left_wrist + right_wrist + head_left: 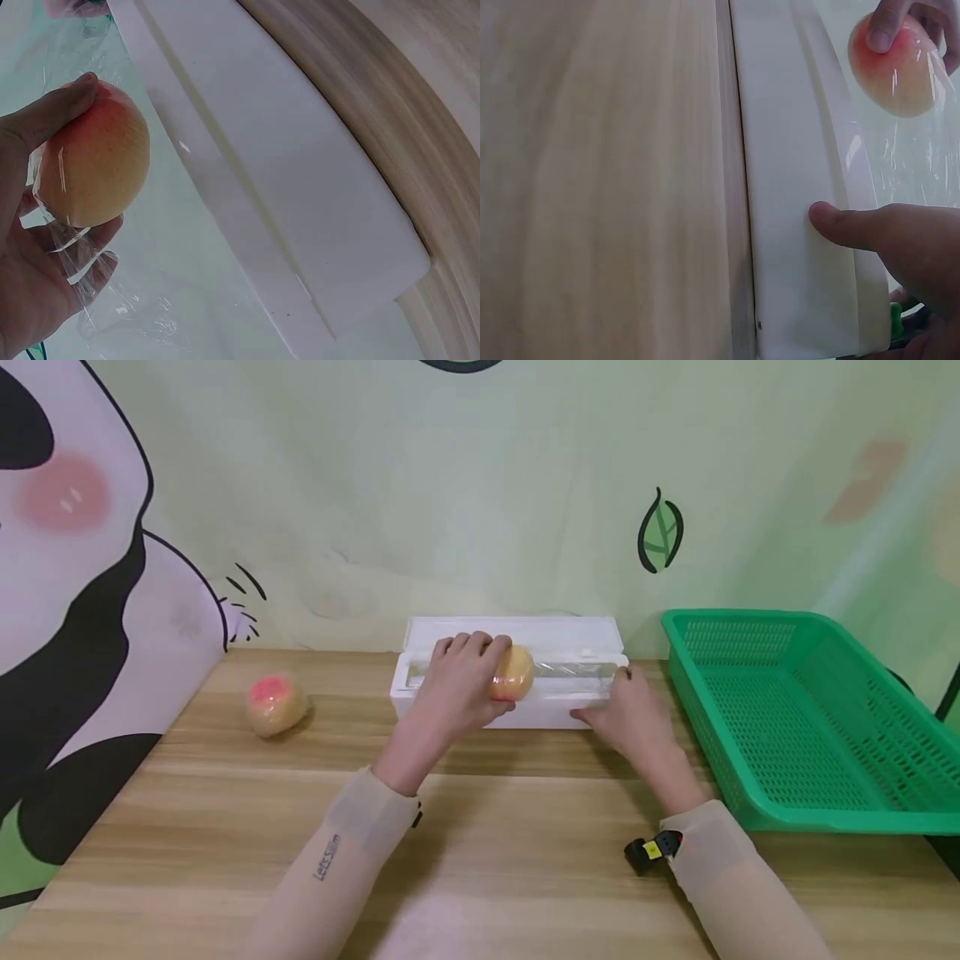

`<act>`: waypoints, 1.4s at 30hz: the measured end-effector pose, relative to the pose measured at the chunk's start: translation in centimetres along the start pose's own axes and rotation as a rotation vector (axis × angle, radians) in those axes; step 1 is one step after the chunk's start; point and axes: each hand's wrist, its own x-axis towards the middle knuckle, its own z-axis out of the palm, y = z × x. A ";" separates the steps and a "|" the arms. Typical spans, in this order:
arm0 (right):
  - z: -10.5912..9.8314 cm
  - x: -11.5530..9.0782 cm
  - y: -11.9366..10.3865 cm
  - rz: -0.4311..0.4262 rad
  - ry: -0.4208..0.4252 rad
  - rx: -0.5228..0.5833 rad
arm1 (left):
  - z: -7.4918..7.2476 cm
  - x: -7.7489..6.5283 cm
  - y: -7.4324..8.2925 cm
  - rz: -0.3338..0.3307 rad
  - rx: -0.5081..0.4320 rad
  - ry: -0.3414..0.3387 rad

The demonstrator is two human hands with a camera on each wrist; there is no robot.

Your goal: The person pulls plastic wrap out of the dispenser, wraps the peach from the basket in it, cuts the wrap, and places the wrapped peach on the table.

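Note:
My left hand grips a yellow and red peach above the middle of a white cling film dispenser box. Clear cling film clings around the peach and trails past the fingers in the left wrist view. The box's lid stands raised at the back. At the right end of the box, my right hand grips its edge, the thumb lying on the front face and the fingers over the top. Most of those fingers are hidden in the right wrist view.
Another peach, wrapped in shiny film, sits on the wooden table at the left. A green plastic basket stands on the right, close to my right forearm. Behind the table hangs a printed green cloth.

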 end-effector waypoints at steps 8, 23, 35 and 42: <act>0.6 -0.6 -0.4 0.093 0.007 -0.091 | 0.1 -0.6 0.2 0.008 -0.030 0.017; 0.4 -0.2 -0.6 0.028 0.046 -0.118 | -1.4 -1.3 0.9 0.036 -0.040 0.062; 0.3 -0.4 -0.4 0.086 0.042 -0.112 | -2.2 -2.6 1.8 0.061 -0.051 0.095; 0.6 -0.2 -0.5 0.104 0.038 -0.129 | -3.1 -3.2 2.2 0.086 -0.030 0.141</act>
